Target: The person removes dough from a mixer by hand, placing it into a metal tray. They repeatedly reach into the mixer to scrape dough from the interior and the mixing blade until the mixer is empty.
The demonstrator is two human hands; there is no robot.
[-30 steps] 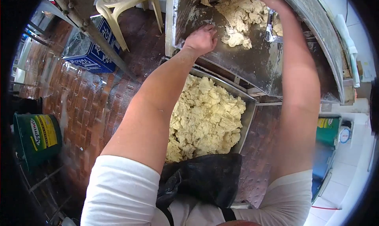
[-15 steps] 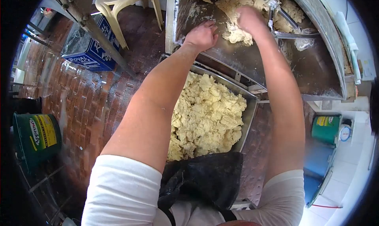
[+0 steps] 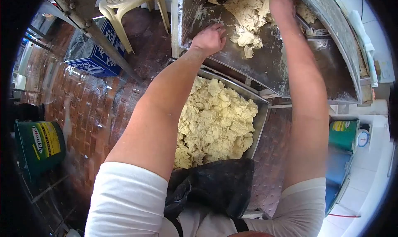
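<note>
A tilted steel mixer bowl (image 3: 265, 67) at the top holds pale yellow dough (image 3: 248, 9). My left hand (image 3: 209, 38) grips the bowl's lower left rim, fingers curled. My right hand (image 3: 282, 3) reaches deep into the bowl and presses into the dough mass. A few loose lumps (image 3: 246, 40) lie on the bowl's slope between my hands. Below the bowl, a steel tray (image 3: 261, 121) on the floor is heaped with crumbly dough (image 3: 215, 121).
The floor is red brick (image 3: 91, 112). A cream plastic chair (image 3: 132, 5) and a blue box (image 3: 89, 50) stand at the upper left, a green bucket (image 3: 39, 146) at the left. Another green bucket (image 3: 344, 133) sits at the right. A black apron (image 3: 211, 187) hangs at my waist.
My right hand drew back toward the bowl's lip with dough, then moved deep into the bowl again. Lumps shifted down the slope. My left hand stayed on the rim.
</note>
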